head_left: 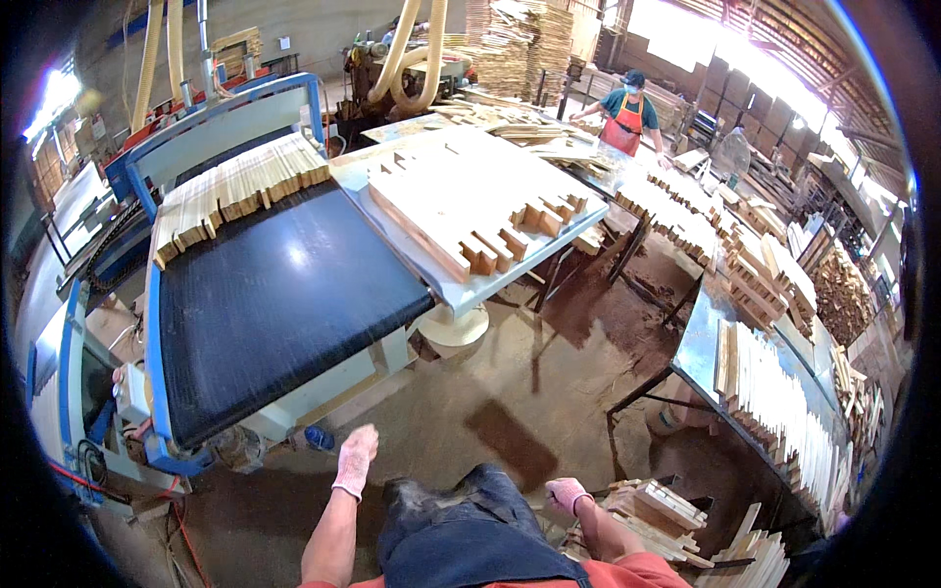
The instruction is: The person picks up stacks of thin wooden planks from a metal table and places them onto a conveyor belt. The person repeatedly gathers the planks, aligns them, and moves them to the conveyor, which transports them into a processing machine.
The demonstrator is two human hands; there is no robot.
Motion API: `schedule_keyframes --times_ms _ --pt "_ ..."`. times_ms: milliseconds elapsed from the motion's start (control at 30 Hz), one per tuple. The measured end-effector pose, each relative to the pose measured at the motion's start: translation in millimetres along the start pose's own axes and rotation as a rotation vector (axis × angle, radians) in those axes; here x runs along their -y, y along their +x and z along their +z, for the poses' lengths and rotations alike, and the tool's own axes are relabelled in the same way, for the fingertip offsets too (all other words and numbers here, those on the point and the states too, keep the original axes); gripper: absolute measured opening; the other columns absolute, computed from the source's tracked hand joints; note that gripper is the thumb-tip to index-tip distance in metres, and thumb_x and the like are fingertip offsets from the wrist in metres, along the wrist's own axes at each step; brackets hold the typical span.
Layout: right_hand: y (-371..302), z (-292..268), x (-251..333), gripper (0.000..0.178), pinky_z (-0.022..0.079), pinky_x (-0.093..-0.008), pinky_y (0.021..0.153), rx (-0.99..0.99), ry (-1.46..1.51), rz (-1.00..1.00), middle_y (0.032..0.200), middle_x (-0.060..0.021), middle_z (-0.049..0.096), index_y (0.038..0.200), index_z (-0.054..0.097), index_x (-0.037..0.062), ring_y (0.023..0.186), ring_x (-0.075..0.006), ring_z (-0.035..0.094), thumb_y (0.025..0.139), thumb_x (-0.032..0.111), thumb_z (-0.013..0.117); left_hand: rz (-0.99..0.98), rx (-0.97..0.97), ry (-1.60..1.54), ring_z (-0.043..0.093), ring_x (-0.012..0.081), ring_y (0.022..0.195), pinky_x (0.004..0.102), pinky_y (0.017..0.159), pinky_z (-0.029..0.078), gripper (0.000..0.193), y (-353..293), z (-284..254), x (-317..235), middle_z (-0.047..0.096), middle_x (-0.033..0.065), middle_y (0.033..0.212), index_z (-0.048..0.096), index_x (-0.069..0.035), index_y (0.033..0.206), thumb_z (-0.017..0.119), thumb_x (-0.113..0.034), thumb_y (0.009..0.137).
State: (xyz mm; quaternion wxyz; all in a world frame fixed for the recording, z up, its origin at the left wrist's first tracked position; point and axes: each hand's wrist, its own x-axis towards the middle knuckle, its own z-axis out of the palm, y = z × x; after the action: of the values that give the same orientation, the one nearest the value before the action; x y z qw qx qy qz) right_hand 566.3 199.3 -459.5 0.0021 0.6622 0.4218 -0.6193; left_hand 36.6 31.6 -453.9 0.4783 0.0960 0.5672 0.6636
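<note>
Both hands wear pale pinkish knit gloves. My left hand (356, 458) hangs in front of my left thigh, its fingers curled, with no object visible in it. It is nearest to the front corner of a wide black conveyor belt (284, 304), apart from it. My right hand (567, 494) hangs beside my right thigh in a loose fist, also with nothing visible in it. Close to it, low on the right, lies a stack of wooden pieces (657, 510). A row of light wooden strips (240, 186) lies across the belt's far end, by the blue machine frame (225, 122).
Stacked boards with notched ends (470, 201) cover a table right of the belt. On the right, a metal table (701, 338) carries rows of wood strips (784, 412). A co-worker in a red apron (624, 122) stands beyond. A blue shoe-like item (319, 438) lies by the machine.
</note>
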Motion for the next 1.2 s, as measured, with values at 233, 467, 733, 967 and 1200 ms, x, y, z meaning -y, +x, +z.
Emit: schedule_keyframes --times_ms 233,467,733,967,1200 --pt "132 -90 190 0.019 0.051 -0.0331 0.058 -0.304 -0.863 -1.052 0.075 -0.0003 0.065 0.083 0.068 0.0076 0.065 -0.0149 0.063 0.099 0.017 0.065 0.340 0.163 0.053 0.062 0.0262 0.135 0.0389 0.119 0.047 0.049 39 181 -162 0.063 0.0142 0.146 0.059 0.004 0.146 0.067 -0.025 0.108" --pt "120 -158 582 0.062 0.051 -0.0362 0.108 -0.516 -0.039 -0.992 0.137 -0.0186 0.071 0.148 0.058 -0.0030 0.127 -0.0257 0.067 0.095 0.024 0.076 0.593 -0.026 0.279 0.045 0.0256 0.151 0.0403 0.130 0.024 0.081 156 250 -237 0.057 0.0234 0.155 0.031 0.003 0.166 0.062 -0.045 0.109" --pt "274 -224 907 0.075 0.044 -0.0478 0.118 -0.907 -0.572 -0.954 0.150 -0.0279 0.058 0.155 0.051 0.0046 0.139 -0.0424 0.056 0.093 0.040 0.075 0.535 -0.251 0.308 0.022 0.0327 0.164 0.0397 0.130 0.022 0.082 369 337 -269 0.017 0.0238 0.177 0.009 0.000 0.171 0.057 -0.022 0.110" --pt "416 -270 1020 0.057 0.047 -0.0470 0.116 -0.728 -0.759 -0.548 0.148 -0.0221 0.062 0.145 0.061 0.0069 0.137 -0.0370 0.059 0.102 0.044 0.057 0.354 -0.477 0.681 0.050 0.0341 0.129 0.0417 0.117 0.037 0.078 430 378 -305 0.055 0.0186 0.148 0.039 0.002 0.159 0.069 -0.031 0.094" --pt "475 -305 1032 0.076 0.052 -0.0533 0.094 -0.729 -0.657 -0.674 0.112 -0.0295 0.074 0.116 0.076 -0.0030 0.110 -0.0473 0.070 0.104 0.065 0.045 0.412 -0.434 0.815 0.045 0.0298 0.143 0.0491 0.127 0.011 0.088 440 385 -294 0.051 0.0164 0.155 0.038 -0.003 0.161 0.074 -0.041 0.091"
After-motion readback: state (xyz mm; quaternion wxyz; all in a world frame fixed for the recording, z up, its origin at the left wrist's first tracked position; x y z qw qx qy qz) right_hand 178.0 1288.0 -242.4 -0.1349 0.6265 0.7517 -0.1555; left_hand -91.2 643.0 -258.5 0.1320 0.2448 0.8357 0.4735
